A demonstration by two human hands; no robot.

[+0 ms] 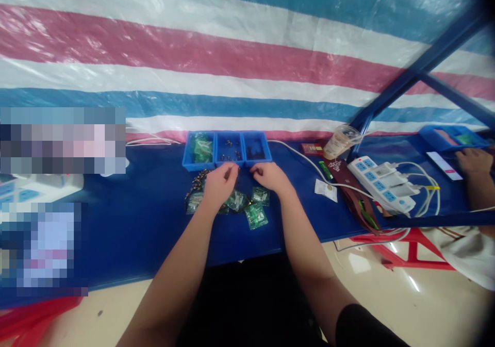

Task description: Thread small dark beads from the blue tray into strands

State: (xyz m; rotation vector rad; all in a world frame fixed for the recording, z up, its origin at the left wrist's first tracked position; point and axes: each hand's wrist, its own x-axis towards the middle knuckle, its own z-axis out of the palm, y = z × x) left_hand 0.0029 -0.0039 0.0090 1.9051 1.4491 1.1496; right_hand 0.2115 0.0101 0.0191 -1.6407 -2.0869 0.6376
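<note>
My left hand (pixel 221 183) is closed in a pinch just in front of the middle blue bin (pixel 228 148), which has small metal parts in it. My right hand (pixel 271 176) is also pinched, by the front of the right blue bin (pixel 257 147) with dark small parts. Whatever the fingertips grip is too small to make out. Green packets lie in the left blue bin (pixel 199 151). Beside my left wrist sits a pile of small metal parts (pixel 199 183). Between my forearms are a green plastic packet (pixel 256 216) and other clear packets (pixel 236 201).
To the right are a plastic cup (pixel 340 142), a brown bag (pixel 350 192), a white packet (pixel 326 190) and a power strip (pixel 381 184) with cables. Farther right, another person's hand (pixel 475 160) rests near a phone (pixel 444 165). A blue metal frame (pixel 398 84) rises there.
</note>
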